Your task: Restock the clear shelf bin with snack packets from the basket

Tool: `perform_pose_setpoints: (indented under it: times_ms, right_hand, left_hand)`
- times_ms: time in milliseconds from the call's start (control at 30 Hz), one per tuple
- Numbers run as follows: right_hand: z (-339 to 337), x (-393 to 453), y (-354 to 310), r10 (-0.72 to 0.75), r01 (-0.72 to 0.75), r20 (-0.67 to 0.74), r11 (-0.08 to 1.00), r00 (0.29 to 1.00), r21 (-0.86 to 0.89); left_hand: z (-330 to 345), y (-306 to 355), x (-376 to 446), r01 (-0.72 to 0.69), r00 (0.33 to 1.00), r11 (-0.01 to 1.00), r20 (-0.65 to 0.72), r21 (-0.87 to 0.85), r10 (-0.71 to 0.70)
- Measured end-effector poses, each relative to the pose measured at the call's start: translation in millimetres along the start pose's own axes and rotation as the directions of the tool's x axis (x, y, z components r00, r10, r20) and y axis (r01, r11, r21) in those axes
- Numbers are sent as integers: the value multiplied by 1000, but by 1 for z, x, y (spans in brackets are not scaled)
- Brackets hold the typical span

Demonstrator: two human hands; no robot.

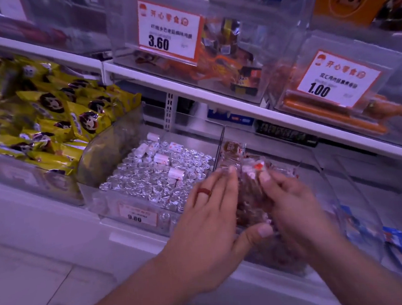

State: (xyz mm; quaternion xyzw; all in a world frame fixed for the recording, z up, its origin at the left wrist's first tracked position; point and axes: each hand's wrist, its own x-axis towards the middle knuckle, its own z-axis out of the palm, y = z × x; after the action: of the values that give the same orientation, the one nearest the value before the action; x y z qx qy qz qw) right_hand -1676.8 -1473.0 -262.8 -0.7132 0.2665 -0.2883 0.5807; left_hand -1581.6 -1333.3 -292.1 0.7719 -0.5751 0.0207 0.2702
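Note:
A bunch of clear-wrapped brown snack packets (249, 192) with red and white labels sits between my two hands, at the front of a clear shelf bin (323, 173) on the lower shelf. My left hand (211, 222), with a red ring, lies along the bunch's left side, fingers fairly straight and thumb under the packets. My right hand (294, 205) grips the bunch from the right with curled fingers. One more brown packet (232, 149) stands deeper in the bin against its left wall. The basket is out of view.
Left of the bin, a clear bin of silver foil packets (153, 173) has a 9.80 tag. Further left lie yellow packets (53, 111). The upper shelf (214, 95) carries bins tagged 3.60 and 1.00. Blue packets (397, 244) sit at right. White floor lies below.

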Motion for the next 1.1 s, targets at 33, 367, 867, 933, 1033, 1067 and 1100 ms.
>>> perform_pose_setpoints:
  times_ms: [33,367,867,933,1033,1067,1100]
  right_hand:
    - [-7,27,6,-86,63,-77,962,993,-264]
    - [-6,185,79,-370,307,229,168,900,-937]
    - [4,185,77,-414,117,115,-21,903,-993]
    - [7,184,76,-393,134,124,-1,911,-991]
    - [5,180,76,-371,136,106,56,923,-989]
    - [3,179,76,-370,146,111,69,922,-987]
    - [2,176,75,-359,140,103,78,928,-987]
  left_hand:
    - [-3,-9,4,3,1000,1000,-24,17,-2]
    - [18,-62,17,151,983,968,77,202,-169]
    - [20,-62,14,120,989,976,66,180,-134]
    - [19,-63,15,118,990,982,57,147,-128]
    - [16,-64,17,130,990,989,47,74,-134]
    - [15,-64,17,127,991,990,39,54,-129]
    - [14,-63,17,126,992,991,27,39,-127]
